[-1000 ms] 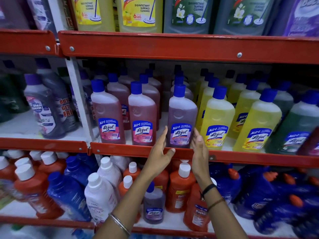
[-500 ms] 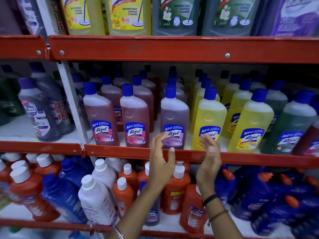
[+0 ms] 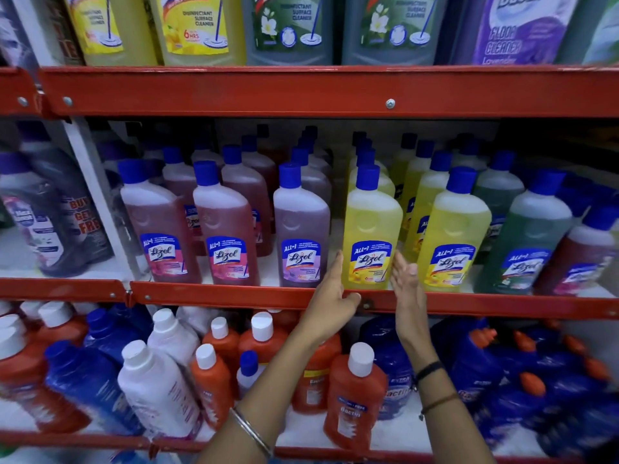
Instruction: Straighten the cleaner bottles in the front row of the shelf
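The middle shelf's front row holds blue-capped Lizol cleaner bottles: two pink ones [image 3: 157, 226] [image 3: 226, 229], a purple one [image 3: 299, 229], two yellow ones [image 3: 370, 229] [image 3: 452, 232], a green one [image 3: 526, 242] and a red one [image 3: 586, 256]. My left hand [image 3: 331, 293] is flat against the left side of the first yellow bottle, thumb on the red shelf lip [image 3: 234, 294]. My right hand [image 3: 405, 279] is flat at that bottle's right side. Fingers of both hands are spread; neither closes around the bottle.
More bottles stand in rows behind the front ones. Large cleaner bottles [image 3: 197, 25] fill the shelf above. Below, orange [image 3: 355, 393], white [image 3: 157, 390] and blue bottles [image 3: 90, 386] stand leaning. A white upright [image 3: 100, 195] separates a left bay with dark bottles [image 3: 40, 222].
Both hands have moved right, from flanking the purple bottle to flanking the first yellow bottle. The view has shifted with them.
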Tool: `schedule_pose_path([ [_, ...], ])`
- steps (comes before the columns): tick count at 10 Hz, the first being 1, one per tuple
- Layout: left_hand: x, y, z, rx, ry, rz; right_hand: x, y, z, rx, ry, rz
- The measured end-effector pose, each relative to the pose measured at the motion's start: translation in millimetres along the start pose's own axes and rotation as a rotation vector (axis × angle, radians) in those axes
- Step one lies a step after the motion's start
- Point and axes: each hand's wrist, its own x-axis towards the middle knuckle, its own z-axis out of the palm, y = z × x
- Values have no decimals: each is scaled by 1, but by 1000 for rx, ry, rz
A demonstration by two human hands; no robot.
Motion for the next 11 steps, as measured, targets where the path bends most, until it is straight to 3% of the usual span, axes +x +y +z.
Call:
schedule_pose_path([
  [2,-2,12,1,-103,-64,-23,-2,-12,-1,79,13,31],
  [9,-5,18,-6,-89,-106,-50,-5,-17,3,78,130,8],
  [10,-16,28,-5,-22,-29,43,-11,-11,-3,46,187,6],
  [11,-27,50,-15,-71,168,213,-37,-2,-27,-49,298,-62],
])
